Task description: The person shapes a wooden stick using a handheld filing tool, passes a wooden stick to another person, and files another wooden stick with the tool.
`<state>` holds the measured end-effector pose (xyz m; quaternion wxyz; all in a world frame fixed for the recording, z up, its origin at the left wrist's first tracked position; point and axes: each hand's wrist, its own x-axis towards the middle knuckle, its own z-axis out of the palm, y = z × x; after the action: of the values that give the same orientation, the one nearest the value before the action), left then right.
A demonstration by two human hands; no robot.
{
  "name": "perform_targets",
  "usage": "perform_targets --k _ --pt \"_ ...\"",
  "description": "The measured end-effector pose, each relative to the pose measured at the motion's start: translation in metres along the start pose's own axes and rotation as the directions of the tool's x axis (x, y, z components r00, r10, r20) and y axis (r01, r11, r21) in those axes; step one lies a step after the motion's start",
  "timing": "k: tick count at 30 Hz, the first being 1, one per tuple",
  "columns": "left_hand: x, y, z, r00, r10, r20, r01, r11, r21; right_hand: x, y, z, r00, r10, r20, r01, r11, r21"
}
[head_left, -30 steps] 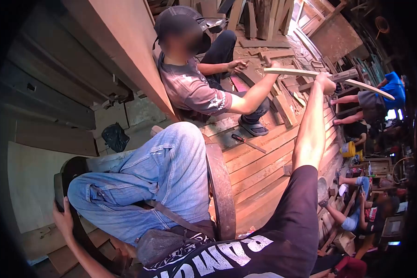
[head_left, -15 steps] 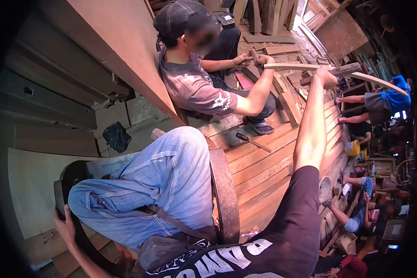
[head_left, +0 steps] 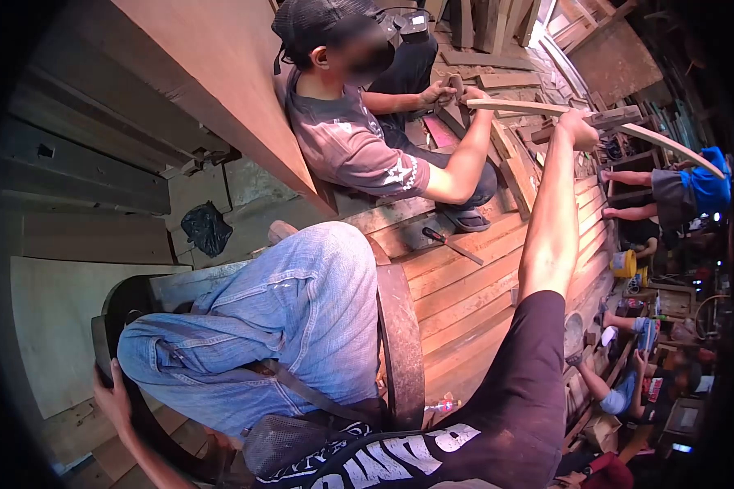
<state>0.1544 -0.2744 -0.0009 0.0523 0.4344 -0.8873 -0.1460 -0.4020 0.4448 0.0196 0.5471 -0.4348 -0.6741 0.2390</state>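
**Right hand [head_left: 577, 130] gripping a wooden block [head_left: 620, 116]**

The pale strip [head_left: 522, 107] crosses that block. Far below-left of the strip, the left hand [head_left: 112, 399] touches a board's [head_left: 100, 336] edge; how tightly its fingers close, I cannot tell. The strip's left end crowds a co-worker's hands [head_left: 453, 94]; its right overlaps a person in blue [head_left: 701, 189]. Below lie a tool [head_left: 453, 245] and plank floor [head_left: 485, 306]. Shirt [head_left: 510, 391] lettering: "RAM".

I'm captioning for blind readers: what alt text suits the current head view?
Right hand grips a wooden piece at a long curved strip; left hand touches a dark rim. A capped co-worker is low by the plank floor.
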Motion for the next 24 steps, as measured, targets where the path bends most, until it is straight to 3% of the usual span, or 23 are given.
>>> perform_targets --k 8,10,11,13,14,16,22,24 --pt "0.014 -0.035 0.007 1.000 -0.007 0.008 0.007 1.000 -0.018 0.011 0.008 0.008 1.000 -0.011 0.017 0.010 0.999 0.035" --pt "0.018 -0.025 0.007 0.999 0.031 0.024 -0.024 0.971 -0.238 0.013 0.007 0.002 0.999 0.012 0.037 -0.015 0.997 0.082" --pt "0.018 -0.019 0.008 0.999 0.031 0.023 -0.024 0.971 -0.237 0.014 0.006 0.000 0.998 0.035 0.053 -0.042 0.990 0.134" --pt "0.010 0.014 0.010 0.980 0.071 -0.184 -0.121 0.954 -0.274 0.018 0.006 -0.004 0.999 0.020 0.042 -0.024 0.997 0.078" --pt "0.010 0.021 0.009 0.981 0.070 -0.183 -0.119 0.954 -0.274 0.021 0.006 -0.006 0.999 0.002 0.033 -0.003 1.000 0.020" --pt "0.011 0.033 0.006 0.953 0.253 -0.164 -0.284 0.937 -0.205 0.029 0.012 -0.004 1.000 0.013 0.021 -0.014 0.999 0.049" --pt "0.005 0.054 0.013 0.935 0.343 -0.085 -0.352 0.877 -0.328 0.038 0.025 -0.013 0.999 0.023 0.026 -0.025 0.998 0.055" --pt "0.005 0.053 0.016 0.915 0.390 -0.102 -0.403 0.868 -0.291 0.045 0.036 -0.003 0.997 -0.009 -0.074 0.009 1.000 0.002"
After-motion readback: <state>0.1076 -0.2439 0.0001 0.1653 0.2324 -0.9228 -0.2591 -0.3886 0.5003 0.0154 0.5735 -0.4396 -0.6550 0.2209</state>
